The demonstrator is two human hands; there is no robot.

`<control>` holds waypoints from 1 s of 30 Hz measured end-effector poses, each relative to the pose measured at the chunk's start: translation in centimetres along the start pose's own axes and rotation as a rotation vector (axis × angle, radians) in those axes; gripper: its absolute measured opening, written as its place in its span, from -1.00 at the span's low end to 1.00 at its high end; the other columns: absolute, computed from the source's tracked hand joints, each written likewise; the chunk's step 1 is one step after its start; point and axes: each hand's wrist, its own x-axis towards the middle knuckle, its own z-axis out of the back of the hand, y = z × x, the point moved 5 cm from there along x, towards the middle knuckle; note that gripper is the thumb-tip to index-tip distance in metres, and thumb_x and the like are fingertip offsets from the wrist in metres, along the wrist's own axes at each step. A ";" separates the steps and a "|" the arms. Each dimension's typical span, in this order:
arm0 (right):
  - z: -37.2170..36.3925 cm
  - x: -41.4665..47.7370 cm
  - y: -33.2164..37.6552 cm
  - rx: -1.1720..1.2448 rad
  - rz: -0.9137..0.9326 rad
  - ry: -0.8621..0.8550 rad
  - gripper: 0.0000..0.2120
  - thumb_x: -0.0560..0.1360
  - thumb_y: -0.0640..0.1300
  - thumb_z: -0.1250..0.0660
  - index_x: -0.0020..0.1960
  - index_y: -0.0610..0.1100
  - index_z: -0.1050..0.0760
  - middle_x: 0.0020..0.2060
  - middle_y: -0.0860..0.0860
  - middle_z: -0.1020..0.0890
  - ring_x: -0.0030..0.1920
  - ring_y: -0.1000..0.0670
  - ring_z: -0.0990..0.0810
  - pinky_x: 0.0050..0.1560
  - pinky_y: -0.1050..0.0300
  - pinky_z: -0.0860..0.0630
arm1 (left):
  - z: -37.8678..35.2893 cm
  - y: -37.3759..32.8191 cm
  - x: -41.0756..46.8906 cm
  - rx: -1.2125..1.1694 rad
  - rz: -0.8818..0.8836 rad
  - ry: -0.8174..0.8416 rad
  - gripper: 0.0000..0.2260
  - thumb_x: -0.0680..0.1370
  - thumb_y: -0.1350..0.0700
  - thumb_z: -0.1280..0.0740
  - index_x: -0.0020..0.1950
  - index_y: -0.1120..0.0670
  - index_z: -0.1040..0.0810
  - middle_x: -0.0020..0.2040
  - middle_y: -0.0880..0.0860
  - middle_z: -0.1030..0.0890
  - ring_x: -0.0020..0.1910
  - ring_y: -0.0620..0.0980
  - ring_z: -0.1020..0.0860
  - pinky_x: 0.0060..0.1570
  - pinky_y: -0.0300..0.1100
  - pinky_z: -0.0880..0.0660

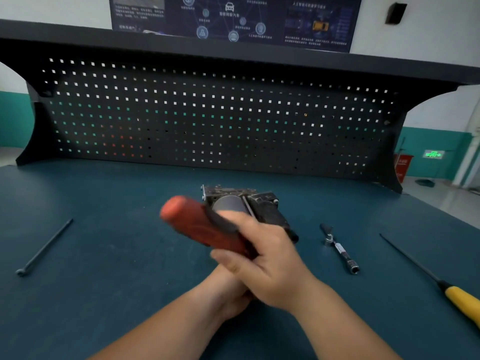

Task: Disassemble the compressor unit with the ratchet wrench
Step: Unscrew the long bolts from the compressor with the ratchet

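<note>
Matt red rubbery handle, scuffed grey metal compressor unit, matt blue-green bench mat

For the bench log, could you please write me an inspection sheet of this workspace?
Surface: dark teal bench mat.
Job's things: grey metal compressor unit on mat; blurred red-handled tool raised before it.
Clutter: thin dark rod left; chrome socket bar, yellow-handled screwdriver right.
Hands: right hand grips that tool; left hand beneath, grip hidden.
Cables: nothing seen.
Surroundings: black perforated pegboard, dark wall poster.
</note>
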 end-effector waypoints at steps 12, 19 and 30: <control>6.1 -3.6 -6.1 1.014 -0.763 -1.357 -0.76 0.62 0.06 -0.12 -0.13 -0.03 -0.43 -0.49 0.10 -0.23 -0.59 0.15 -0.18 -0.62 0.31 -0.15 | -0.8 -0.3 -0.1 -0.092 0.089 0.013 -0.54 0.51 0.04 -0.32 -0.62 0.03 -0.44 -0.57 -0.14 -0.20 -0.63 -0.22 -0.12 -0.66 -0.41 -0.05; 3.6 -0.3 -1.5 0.468 -0.202 -0.473 -0.89 0.45 0.03 -0.32 -0.02 0.13 -0.53 -0.43 0.21 -0.48 -0.47 0.24 -0.39 -0.44 0.38 -0.34 | -0.4 -0.2 -0.6 0.095 0.111 -0.024 -0.68 0.47 0.08 -0.37 -0.47 0.01 -0.40 -0.50 -0.07 -0.24 -0.58 -0.16 -0.17 -0.60 -0.34 -0.12; 5.5 -2.0 -4.0 0.769 -0.470 -1.009 -0.80 0.60 0.02 -0.16 -0.08 0.02 -0.52 -0.48 0.14 -0.30 -0.55 0.19 -0.22 -0.58 0.34 -0.18 | -1.1 -0.7 -0.7 -0.055 0.112 -0.012 -0.52 0.53 0.08 -0.31 -0.63 0.04 -0.42 -0.58 -0.13 -0.22 -0.64 -0.22 -0.12 -0.64 -0.39 -0.03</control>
